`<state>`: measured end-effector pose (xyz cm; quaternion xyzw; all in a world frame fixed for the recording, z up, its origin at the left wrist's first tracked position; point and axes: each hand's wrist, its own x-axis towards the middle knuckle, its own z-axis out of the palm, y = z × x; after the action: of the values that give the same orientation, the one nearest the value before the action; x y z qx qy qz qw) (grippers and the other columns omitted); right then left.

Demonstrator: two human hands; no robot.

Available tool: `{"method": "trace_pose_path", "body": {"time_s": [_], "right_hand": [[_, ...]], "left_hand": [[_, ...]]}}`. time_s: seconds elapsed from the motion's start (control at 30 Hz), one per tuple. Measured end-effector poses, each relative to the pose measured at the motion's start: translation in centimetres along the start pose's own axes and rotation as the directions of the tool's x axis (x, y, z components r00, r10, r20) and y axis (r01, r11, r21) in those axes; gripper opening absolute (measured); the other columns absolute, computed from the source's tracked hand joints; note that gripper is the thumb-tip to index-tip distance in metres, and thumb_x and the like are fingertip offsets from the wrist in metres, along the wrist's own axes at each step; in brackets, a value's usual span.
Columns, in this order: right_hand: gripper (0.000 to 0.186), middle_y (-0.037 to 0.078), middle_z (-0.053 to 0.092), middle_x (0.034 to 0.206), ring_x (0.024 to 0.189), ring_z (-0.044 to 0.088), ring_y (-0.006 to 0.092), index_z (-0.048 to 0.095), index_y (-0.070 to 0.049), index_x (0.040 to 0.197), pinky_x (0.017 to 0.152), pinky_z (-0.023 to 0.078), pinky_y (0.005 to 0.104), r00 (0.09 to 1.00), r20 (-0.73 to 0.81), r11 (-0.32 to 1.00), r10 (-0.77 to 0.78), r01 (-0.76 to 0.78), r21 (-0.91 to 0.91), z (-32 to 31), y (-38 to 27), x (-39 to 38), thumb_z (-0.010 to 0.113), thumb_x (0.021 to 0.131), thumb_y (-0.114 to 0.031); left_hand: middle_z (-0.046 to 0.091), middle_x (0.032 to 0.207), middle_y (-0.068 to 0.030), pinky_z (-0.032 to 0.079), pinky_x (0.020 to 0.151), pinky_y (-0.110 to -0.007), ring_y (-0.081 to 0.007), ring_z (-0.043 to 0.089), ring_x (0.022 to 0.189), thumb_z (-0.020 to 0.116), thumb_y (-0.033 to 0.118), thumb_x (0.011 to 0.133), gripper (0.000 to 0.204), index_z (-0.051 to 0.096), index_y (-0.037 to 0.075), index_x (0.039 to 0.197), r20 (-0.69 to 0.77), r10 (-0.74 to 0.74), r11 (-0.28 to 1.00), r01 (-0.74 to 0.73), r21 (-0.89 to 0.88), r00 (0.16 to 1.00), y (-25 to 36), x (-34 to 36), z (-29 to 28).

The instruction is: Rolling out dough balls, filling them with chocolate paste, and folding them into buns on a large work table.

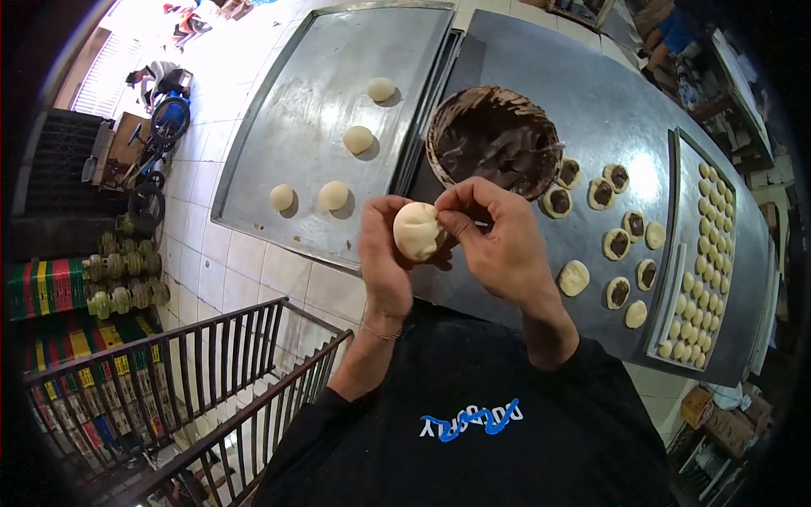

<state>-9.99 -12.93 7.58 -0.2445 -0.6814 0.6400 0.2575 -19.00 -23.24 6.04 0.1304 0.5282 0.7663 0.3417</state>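
Note:
A pale, smooth dough ball [417,232] with a creased top is cradled in my left hand [382,258], its fingers curled round the side and underneath. My right hand [500,245] pinches the ball's upper right edge between thumb and fingertips. Just beyond my hands stands a round woven basket [434,142] holding dark brown paste [503,154]. To the right, several flattened dough rounds lie on the table; many carry a dab of the brown paste, like this filled round [617,244], while others are plain, like this bare round [574,278].
At left, a metal baking tray [296,135] bears several round dough balls [358,140]. A long tray [665,317] of small dough pieces lies on the grey table [541,68] at right. A dark railing [245,422] stands lower left. Farther off, a person [156,80] is near a bicycle [169,118].

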Motion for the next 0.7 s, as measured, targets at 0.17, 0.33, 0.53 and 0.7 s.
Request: {"method": "trace_pose_path", "body": {"time_s": [0.17, 0.33, 0.53, 0.7], "right_hand": [[0.012, 0.014, 0.069, 0.082, 0.073, 0.067, 0.0178, 0.066, 0.004, 0.094, 0.067, 0.053, 0.0279, 0.995, -0.062, 0.997, -0.075, 0.077, 0.023, 5.4, -0.3, 2.3, 0.063, 0.085, -0.004], [0.02, 0.015, 0.067, 0.088, 0.076, 0.068, 0.0218, 0.065, 0.003, 0.103, 0.066, 0.054, 0.0303, 0.995, -0.089, 0.995, -0.039, 0.031, -0.098, 9.8, -1.1, 6.3, 0.064, 0.084, -0.003], [0.021, 0.015, 0.065, 0.094, 0.078, 0.066, 0.0219, 0.067, 0.001, 0.104, 0.065, 0.053, 0.0284, 0.945, -0.137, 0.887, -0.298, 0.221, -0.405, 15.5, -2.1, 11.1, 0.065, 0.083, -0.002], [0.01, 0.015, 0.064, 0.086, 0.077, 0.066, 0.0268, 0.063, 0.003, 0.093, 0.066, 0.052, 0.0318, 0.949, -0.264, 0.92, -0.17, 0.057, -0.388, 16.4, -2.4, 13.9, 0.061, 0.085, -0.003]], "left_hand": [[0.054, 0.09, -0.0086, 0.043, 0.071, -0.026, -0.0132, 0.051, 0.078, 0.037, 0.035, 0.101, 0.039, 0.049, -0.002, 0.107, -0.049, 0.48, 0.802, -0.416, 0.429, 0.876, -1.2, 3.7, -3.6], [0.053, 0.089, -0.008, 0.043, 0.07, -0.025, -0.0119, 0.05, 0.078, 0.034, 0.034, 0.101, 0.038, 0.047, -0.002, 0.107, -0.03, 0.366, 0.887, -0.338, 0.314, 0.93, 3.2, 7.8, -7.2], [0.056, 0.085, -0.0053, 0.046, 0.062, -0.023, -0.0094, 0.052, 0.071, 0.031, 0.039, 0.103, 0.042, 0.05, 0.002, 0.106, 0.092, 0.271, 0.917, -0.286, 0.277, 0.958, 6.8, 13.5, -11.2], [0.06, 0.082, -0.0066, 0.047, 0.061, -0.023, -0.0121, 0.056, 0.069, 0.025, 0.047, 0.102, 0.057, 0.057, 0.0, 0.099, 0.24, -0.201, 0.961, 0.144, 0.234, 0.95, 8.9, 17.7, -13.1]]}}
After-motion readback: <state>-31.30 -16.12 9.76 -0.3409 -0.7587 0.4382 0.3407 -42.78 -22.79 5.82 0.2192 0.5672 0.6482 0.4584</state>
